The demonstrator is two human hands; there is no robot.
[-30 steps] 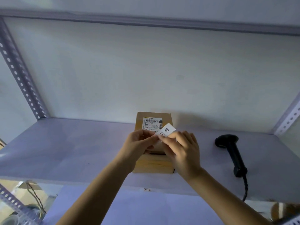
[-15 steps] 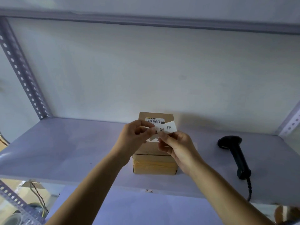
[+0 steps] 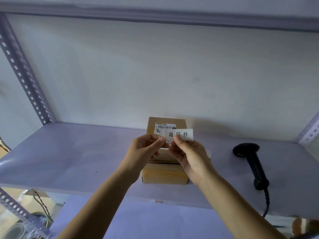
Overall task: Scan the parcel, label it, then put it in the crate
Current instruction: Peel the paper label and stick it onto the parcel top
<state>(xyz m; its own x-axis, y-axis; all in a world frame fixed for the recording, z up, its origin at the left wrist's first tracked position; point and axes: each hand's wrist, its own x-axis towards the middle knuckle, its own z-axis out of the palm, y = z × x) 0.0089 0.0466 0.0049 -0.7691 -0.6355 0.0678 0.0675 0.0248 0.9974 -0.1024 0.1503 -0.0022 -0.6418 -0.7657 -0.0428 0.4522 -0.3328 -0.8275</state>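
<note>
The work area is a pale lavender shelf (image 3: 69, 152) in a metal rack, backed by a plain white wall (image 3: 155, 66). Perforated grey uprights (image 3: 25, 83) stand at the left and right edges, and a second shelf edge runs across the top of the view.

We see the parcel (image 3: 164, 173), a brown cardboard box sealed with tan tape, standing on the shelf near its front edge, roughly centred. A white shipping label with a barcode (image 3: 164, 126) is fixed to its upper face.

We see the left hand (image 3: 143, 152) and the right hand (image 3: 191, 157) raised together just above the parcel. Between them they hold a small white label (image 3: 179, 134) printed with three black characters, level and facing the camera. The grip of the left hand is closed, with thumb and forefinger pinched on the left end of the label. The grip of the right hand is likewise closed, with the thumb pressed on the label's lower edge near its middle. The label overlaps the shipping label in this view; we cannot tell whether it touches the box.

A black handheld scanner (image 3: 250, 163) lies on the shelf well to the right of the parcel, head toward the wall, its coiled cable (image 3: 266, 202) trailing over the front edge.
</note>
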